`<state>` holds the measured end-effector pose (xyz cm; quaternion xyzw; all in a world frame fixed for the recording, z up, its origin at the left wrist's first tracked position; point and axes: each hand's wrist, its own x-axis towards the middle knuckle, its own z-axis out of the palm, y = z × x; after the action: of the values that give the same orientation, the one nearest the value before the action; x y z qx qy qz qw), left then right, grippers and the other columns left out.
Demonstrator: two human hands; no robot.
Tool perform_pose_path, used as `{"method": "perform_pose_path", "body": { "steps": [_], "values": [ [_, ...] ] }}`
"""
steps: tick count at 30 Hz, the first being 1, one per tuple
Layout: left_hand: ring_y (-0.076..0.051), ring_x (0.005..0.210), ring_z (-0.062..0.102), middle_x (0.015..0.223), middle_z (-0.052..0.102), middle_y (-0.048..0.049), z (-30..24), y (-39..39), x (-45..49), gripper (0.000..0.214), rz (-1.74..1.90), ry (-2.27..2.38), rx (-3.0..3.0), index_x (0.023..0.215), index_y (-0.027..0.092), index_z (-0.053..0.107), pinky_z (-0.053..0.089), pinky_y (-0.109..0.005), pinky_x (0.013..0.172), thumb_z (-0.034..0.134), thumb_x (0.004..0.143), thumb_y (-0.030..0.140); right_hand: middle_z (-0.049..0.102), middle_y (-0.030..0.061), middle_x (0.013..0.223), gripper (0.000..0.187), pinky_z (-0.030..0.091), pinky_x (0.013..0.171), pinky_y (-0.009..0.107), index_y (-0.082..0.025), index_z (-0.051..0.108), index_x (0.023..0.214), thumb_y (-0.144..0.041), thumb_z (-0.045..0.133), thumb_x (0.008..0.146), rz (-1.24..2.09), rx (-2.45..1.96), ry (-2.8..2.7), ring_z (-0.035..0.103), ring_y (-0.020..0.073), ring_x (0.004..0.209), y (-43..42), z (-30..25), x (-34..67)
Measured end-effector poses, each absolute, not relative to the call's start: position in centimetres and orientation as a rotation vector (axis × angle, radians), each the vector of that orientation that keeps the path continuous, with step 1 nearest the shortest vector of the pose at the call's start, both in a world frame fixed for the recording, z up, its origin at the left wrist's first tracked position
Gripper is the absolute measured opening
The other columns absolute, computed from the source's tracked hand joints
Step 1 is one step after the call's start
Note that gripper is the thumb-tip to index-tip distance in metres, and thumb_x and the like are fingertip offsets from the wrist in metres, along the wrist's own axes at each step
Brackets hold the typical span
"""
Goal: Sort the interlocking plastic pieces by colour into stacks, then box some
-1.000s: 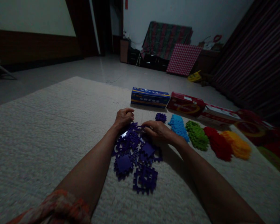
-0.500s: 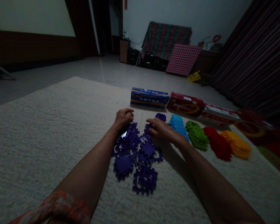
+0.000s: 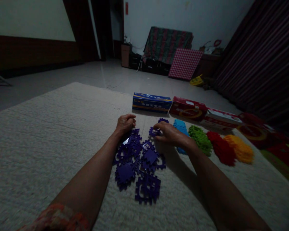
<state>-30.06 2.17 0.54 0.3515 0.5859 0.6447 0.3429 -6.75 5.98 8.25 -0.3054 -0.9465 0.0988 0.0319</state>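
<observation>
— From the head camera, what is the right hand (image 3: 170,134) doing?
— Its fingers pinch a small purple notched plastic tile (image 3: 154,131) just beyond the heap of purple tiles (image 3: 139,163) on the cream carpet (image 3: 50,134).
— And the left hand (image 3: 125,123)?
— Curled into a fist at the heap's far edge; I can't tell if it holds anything.

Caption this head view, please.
Right hand pinches a purple tile beside the purple pile on a rug; left hand fisted.

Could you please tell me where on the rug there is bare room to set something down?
The wide rug left of the left hand is bare, as is the near strip below the purple pieces. Crowded: from the right hand, pinching a purple piece, past the green pile to the blue box.
</observation>
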Motion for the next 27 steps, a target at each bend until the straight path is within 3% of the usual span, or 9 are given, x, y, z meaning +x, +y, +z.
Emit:
{"method": "perform_pose_path", "body": {
  "steps": [7,21,24,27],
  "values": [
    [-0.01,0.049,0.058,0.065,0.065,-0.001,0.6,2.1,-30.0,0.023,1.67,1.531,0.907,0.088,0.014,0.071,0.045,-0.021,0.049,0.061,0.068,0.015,0.061,0.0156,0.13,0.045,0.044,0.1,0.049,-0.021,0.06,0.13,-0.026,0.059,0.085,0.056,-1.197,-2.592,0.055,0.0344,0.121,10.3,8.1,-5.0],
    [-0.01,0.049,0.06,0.065,0.065,-0.0009,0.5,2.2,-30.3,0.026,1.658,1.556,0.959,0.089,0.013,0.072,0.045,-0.02,0.048,0.057,0.068,0.013,0.057,0.0155,0.137,0.047,0.035,0.104,0.056,-0.022,0.06,0.129,-0.021,0.057,0.082,0.032,-1.194,-2.61,0.048,0.0371,0.13,10.6,7.3,-4.8],
    [-0.01,0.049,0.059,0.065,0.065,-0.0007,0.6,2.1,-30.1,0.026,1.668,1.542,0.948,0.089,0.013,0.072,0.045,-0.02,0.048,0.057,0.068,0.013,0.06,0.0154,0.134,0.042,0.038,0.102,0.053,-0.021,0.063,0.125,-0.02,0.059,0.083,0.015,-1.155,-2.61,0.052,0.0357,0.125,10.0,8.0,-5.0],
    [-0.009,0.048,0.058,0.063,0.064,-0.0002,0.8,2.1,-30.0,0.024,1.681,1.524,0.916,0.088,0.013,0.071,0.046,-0.021,0.049,0.058,0.068,0.012,0.066,0.0135,0.121,0.033,0.045,0.095,0.041,-0.019,0.067,0.117,-0.018,0.059,0.086,0.105,-1.029,-2.702,0.061,0.0283,0.11,8.6,9.0,-5.5]
  ]
}}
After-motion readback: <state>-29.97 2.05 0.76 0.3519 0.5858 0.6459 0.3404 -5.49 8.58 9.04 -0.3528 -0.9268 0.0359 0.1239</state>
